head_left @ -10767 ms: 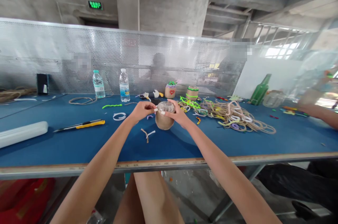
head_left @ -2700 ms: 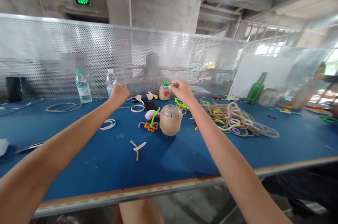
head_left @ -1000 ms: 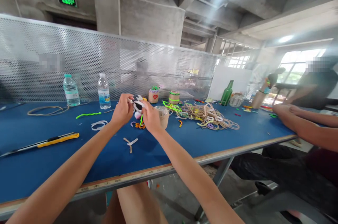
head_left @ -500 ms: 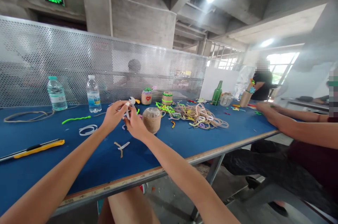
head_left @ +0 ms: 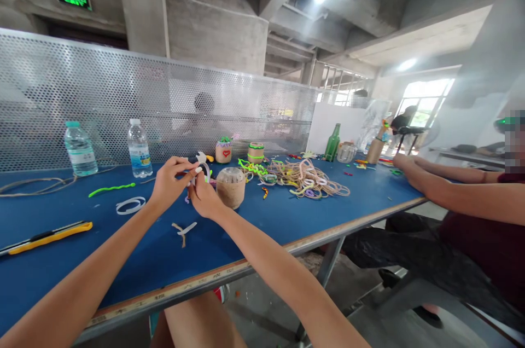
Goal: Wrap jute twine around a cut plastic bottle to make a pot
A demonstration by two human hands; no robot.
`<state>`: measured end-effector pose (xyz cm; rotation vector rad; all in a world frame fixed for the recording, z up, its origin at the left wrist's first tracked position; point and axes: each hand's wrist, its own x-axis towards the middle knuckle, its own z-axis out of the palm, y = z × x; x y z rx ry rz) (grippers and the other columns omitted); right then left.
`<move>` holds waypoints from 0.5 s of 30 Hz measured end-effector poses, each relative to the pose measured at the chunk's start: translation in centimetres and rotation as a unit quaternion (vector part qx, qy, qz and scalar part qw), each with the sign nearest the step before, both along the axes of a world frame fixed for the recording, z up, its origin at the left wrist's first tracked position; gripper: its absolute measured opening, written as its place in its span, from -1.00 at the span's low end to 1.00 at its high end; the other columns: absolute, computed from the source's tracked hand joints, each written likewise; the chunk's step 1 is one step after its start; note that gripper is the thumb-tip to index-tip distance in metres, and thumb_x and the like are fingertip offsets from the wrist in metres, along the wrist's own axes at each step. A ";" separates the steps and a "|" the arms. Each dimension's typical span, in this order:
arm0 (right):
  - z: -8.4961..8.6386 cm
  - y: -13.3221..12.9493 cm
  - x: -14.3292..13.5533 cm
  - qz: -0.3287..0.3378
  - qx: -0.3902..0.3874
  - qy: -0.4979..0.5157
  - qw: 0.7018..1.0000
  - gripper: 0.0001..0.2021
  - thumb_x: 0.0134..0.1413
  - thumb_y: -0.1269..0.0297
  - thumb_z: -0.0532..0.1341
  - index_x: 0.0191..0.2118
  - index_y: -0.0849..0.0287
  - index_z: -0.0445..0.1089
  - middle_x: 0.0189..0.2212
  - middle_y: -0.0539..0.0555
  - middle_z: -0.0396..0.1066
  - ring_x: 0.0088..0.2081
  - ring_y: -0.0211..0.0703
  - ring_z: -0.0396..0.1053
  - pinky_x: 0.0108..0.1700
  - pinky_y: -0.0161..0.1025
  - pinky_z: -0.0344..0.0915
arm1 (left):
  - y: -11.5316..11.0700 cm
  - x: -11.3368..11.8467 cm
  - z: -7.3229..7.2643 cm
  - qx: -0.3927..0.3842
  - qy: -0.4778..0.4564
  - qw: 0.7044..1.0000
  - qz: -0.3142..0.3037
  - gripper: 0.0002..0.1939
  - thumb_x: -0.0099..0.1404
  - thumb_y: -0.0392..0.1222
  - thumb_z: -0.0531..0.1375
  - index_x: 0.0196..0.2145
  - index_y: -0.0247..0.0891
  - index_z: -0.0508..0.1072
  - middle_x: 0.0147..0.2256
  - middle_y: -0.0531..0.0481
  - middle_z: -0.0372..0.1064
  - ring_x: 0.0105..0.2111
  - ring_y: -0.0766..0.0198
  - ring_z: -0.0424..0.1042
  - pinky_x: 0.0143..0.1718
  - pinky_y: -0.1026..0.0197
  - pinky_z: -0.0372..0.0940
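Both hands meet above the blue table, left of a twine-wrapped jar (head_left: 230, 189). My right hand (head_left: 204, 195) has its fingers closed on a curled white strip (head_left: 206, 172). My left hand (head_left: 170, 183) pinches at the same strip, its fingertips touching those of my right hand. A coil of white strip (head_left: 130, 206) lies to the left of my hands. Nearer the front edge are a short white scrap and twine pieces (head_left: 183, 231). A small purple bit shows just under my right hand.
A yellow cutter (head_left: 51, 237) lies at left, with two water bottles (head_left: 81, 154) (head_left: 140, 152) behind. Two decorated jars, a twine heap (head_left: 318, 178) and a green bottle (head_left: 332, 144) stand along the back. Another person's arms (head_left: 459, 195) rest at the right.
The view has shifted slightly, moving the table items a little left in the picture. My left fingers have changed their pose at the strip, and its loop now shows more clearly above my right hand.
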<state>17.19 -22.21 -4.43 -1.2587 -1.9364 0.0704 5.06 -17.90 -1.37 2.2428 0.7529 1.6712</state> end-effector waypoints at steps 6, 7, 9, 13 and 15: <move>0.1 -0.2 -0.2 0.019 -0.008 0.011 1.000 -0.68 0.30 0.31 -0.12 0.12 0.27 -0.07 -0.37 0.11 0.43 -0.37 -0.10 0.45 -0.28 -0.14 0.40 | 0.3 -0.4 0.3 -0.039 -0.029 0.999 -0.018 -0.63 0.10 0.16 0.25 -0.32 -0.17 0.59 -0.25 -0.07 0.38 -0.20 0.11 0.41 -0.20 0.11 0.40; 0.2 -0.3 -0.2 0.024 -0.010 0.012 1.000 -0.68 0.31 0.31 -0.13 0.13 0.26 -0.06 -0.37 0.10 0.43 -0.38 -0.11 0.45 -0.27 -0.15 0.41 | 0.4 -0.5 0.5 -0.054 -0.031 0.998 -0.029 -0.61 0.08 0.18 0.26 -0.31 -0.18 0.58 -0.22 -0.09 0.41 -0.16 0.09 0.41 -0.17 0.09 0.40; 0.3 -0.5 -0.3 0.032 -0.015 0.010 0.999 -0.70 0.33 0.30 -0.13 0.12 0.24 -0.03 -0.38 0.08 0.43 -0.39 -0.13 0.46 -0.27 -0.17 0.41 | 0.9 -0.9 0.7 -0.092 -0.028 0.994 -0.058 -0.54 0.01 0.22 0.30 -0.29 -0.20 0.58 -0.18 -0.12 0.47 -0.11 0.04 0.42 -0.12 0.05 0.39; 0.4 -0.8 -0.4 0.037 -0.020 -0.005 0.999 -0.68 0.33 0.30 -0.10 0.14 0.25 0.00 -0.40 0.05 0.43 -0.37 -0.12 0.46 -0.24 -0.15 0.41 | 1.5 -1.6 0.9 -0.168 -0.030 0.979 -0.107 -0.48 -0.06 0.23 0.34 -0.27 -0.22 0.58 -0.20 -0.15 0.54 -0.17 0.03 0.48 -0.15 0.04 0.40; 0.4 -0.9 -0.4 0.034 -0.020 -0.017 0.999 -0.68 0.32 0.29 -0.07 0.13 0.25 0.03 -0.40 0.06 0.44 -0.36 -0.09 0.46 -0.23 -0.13 0.40 | 1.7 -1.8 0.8 -0.190 -0.041 0.974 -0.115 -0.52 -0.07 0.22 0.36 -0.32 -0.22 0.58 -0.25 -0.14 0.55 -0.22 0.05 0.49 -0.18 0.06 0.40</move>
